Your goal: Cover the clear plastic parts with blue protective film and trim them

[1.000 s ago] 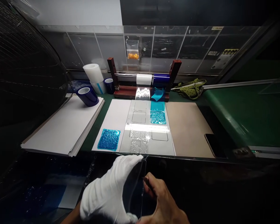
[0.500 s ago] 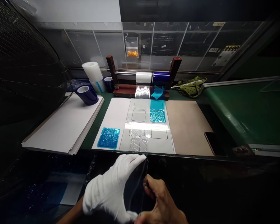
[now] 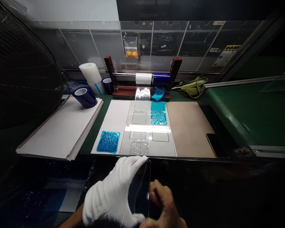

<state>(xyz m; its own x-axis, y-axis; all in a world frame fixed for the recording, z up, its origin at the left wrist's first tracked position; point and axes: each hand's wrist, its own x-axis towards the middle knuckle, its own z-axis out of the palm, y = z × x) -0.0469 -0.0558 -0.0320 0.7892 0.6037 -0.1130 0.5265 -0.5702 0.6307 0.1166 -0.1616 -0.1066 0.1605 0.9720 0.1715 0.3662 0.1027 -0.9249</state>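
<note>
My left hand (image 3: pixel 111 193), in a white glove, grips a thin clear panel (image 3: pixel 143 190) by its edges, fingers at its top and thumb at its bottom. The panel stands on edge, seen nearly side-on, in front of the table. Bare and curled, my right hand (image 3: pixel 162 202) is close to the panel's right face, its thumb low by the bottom corner. What its fingers hold, if anything, I cannot make out. Beyond the hands, a sheet with outlined rectangles (image 3: pixel 160 148) bears clear film pieces and a blue film stack (image 3: pixel 158 117). Another blue film stack (image 3: pixel 108 142) lies left on white paper.
A wooden stand (image 3: pixel 141 92) carries a white film roll (image 3: pixel 143 78) and a blue one (image 3: pixel 161 77). Paper stacks (image 3: pixel 54 126) lie left, with a blue tape roll (image 3: pixel 85 97) on top. A phone (image 3: pixel 215 145) rests on brown board (image 3: pixel 191 129) at right.
My right hand has shifted slightly right, its fingers now a little away from the panel's face. My left hand still holds the panel. The whole view has shifted slightly.
</note>
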